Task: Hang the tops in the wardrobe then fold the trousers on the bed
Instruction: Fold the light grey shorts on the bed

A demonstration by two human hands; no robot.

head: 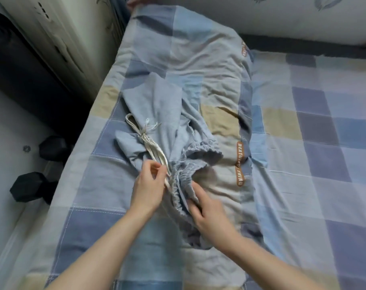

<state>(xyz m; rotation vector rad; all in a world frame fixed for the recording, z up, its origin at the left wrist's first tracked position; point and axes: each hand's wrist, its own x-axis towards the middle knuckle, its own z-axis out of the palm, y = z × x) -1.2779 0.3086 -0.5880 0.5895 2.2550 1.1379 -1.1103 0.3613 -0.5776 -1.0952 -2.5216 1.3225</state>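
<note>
Nearest the camera, two bare forearms reach in from about 6 o'clock over the bed (316, 126). The left hand (149, 186) pinches the cream drawstring (155, 152) of the trousers between thumb and fingertips, just beside the gathered waistband (185, 174). The right hand (209, 214), at about 5 o'clock of the waistband, has its fingers curled into the elastic edge and grips the cloth there.

The pale blue trousers (165, 114) lie crumpled on a checked blue, grey and beige quilt (199, 65), their legs bunched and running away toward 11 o'clock; the drawstring loops out on the left side of them. The quilt itself lies in a loose heap along the bed's left half, over a checked sheet.

On the floor at 9 o'clock rest two dark dumbbells (34, 185), near the bed's edge. Farther off, at 10 o'clock, stands a pale cabinet (58, 38).
</note>
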